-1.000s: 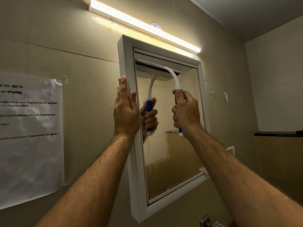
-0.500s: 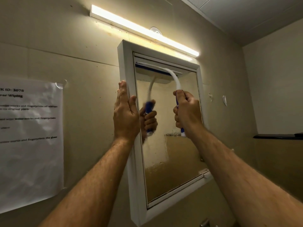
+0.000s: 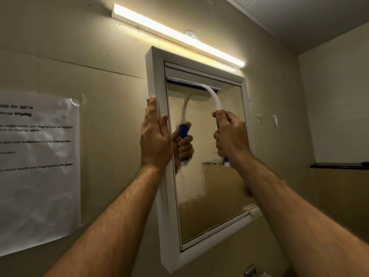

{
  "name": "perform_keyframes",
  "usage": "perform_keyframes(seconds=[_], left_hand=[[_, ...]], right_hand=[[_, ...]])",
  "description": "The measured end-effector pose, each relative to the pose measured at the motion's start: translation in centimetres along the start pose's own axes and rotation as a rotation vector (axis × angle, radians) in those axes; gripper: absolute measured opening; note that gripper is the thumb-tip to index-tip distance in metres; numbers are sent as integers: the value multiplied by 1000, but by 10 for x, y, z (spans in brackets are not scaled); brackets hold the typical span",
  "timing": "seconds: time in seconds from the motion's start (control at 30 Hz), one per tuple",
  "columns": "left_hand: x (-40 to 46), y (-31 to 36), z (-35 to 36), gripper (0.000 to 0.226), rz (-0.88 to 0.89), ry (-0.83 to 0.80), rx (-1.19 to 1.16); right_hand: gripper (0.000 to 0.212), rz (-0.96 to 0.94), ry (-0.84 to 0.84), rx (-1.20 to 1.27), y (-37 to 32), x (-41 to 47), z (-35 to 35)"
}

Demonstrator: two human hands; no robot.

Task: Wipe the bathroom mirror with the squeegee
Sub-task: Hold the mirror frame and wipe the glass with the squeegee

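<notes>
White-framed mirror (image 3: 209,188); squeegee (image 3: 211,96) against top.

Squeegee (image 3: 212,97) apparently on mirror (image 3: 217,188), below light (image 3: 175,35).

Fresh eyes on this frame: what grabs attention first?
The lit light bar glares on the wall just above the white-framed mirror, which fills the centre. At the top of the glass the right hand grips the blue-handled squeegee, blade against the upper edge, while the left hand rests flat on the frame's left side. A printed sheet hangs on the wall at the left.
</notes>
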State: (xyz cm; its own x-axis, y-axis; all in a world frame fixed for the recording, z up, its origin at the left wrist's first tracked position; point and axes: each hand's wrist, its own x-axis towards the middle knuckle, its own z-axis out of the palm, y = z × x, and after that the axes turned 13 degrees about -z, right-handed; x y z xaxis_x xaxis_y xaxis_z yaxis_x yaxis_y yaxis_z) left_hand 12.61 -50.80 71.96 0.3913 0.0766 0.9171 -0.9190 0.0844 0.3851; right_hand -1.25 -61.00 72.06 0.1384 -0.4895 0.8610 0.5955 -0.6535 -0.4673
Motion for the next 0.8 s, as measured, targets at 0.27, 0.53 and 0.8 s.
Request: perform_keyframes(seconds=[0.27,0.53,0.8], left_hand=[[0,-1,-1,51,1,-19,-15],[-9,0,0,52,-26,5,-7],[-15,-1,-1,51,-40,17,1]], right_hand=[[36,15,-48,-50,-5,8,6],[29,-41,-80,-240,29,-37,-7],[33,-32,-99,-240,16,-14,-4]])
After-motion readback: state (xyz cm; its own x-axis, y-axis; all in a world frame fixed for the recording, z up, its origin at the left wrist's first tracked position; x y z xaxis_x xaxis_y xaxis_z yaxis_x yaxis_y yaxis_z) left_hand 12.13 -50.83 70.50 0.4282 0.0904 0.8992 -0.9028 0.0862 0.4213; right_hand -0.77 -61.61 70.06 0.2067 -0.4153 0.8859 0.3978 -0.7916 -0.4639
